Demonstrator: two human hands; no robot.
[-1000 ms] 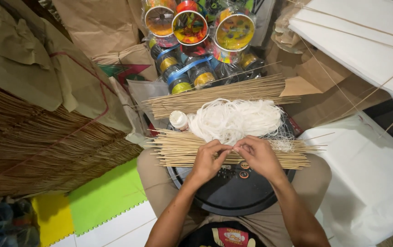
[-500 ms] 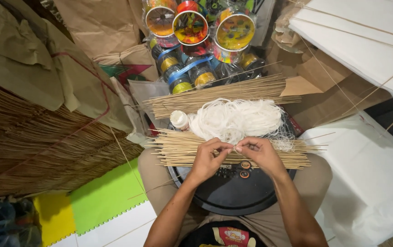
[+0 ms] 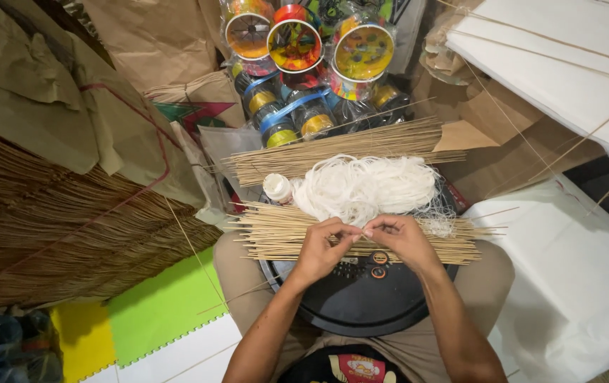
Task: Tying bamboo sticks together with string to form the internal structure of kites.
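Just below the middle of the frame, in the head view, the person's left hand point(image 3: 319, 248) and right hand point(image 3: 400, 240) meet fingertip to fingertip over a flat row of thin bamboo sticks point(image 3: 283, 234) that lies across a round black tray point(image 3: 361, 298) on the lap. Both sets of fingers are pinched together, seemingly on a fine strand from the loose white thread pile point(image 3: 361, 186) just beyond the sticks, or on a single stick; the frame is too small to tell which. The hands sit close together, probably because fine work such as this needs both pinches at one spot. Keeping the sticks in a row across the tray puts each within easy reach, and the thread heaped right behind them feeds straight to the fingertips. A small white spool point(image 3: 277, 189) stands at the left edge of the thread pile. Farther up the frame a second bundle of sticks point(image 3: 340, 152) rests across brown paper point(image 3: 155, 42), set apart from the row nearer the hands. At the top centre, colourful round reels point(image 3: 294, 44) are stacked in clear wrapping. Along the left side lies a great mass of dry straw-like stalks point(image 3: 42, 227). White paper sheets point(image 3: 567, 64) framed with sticks fill the upper right, and green and yellow foam floor tiles point(image 3: 155, 312) show at lower left.
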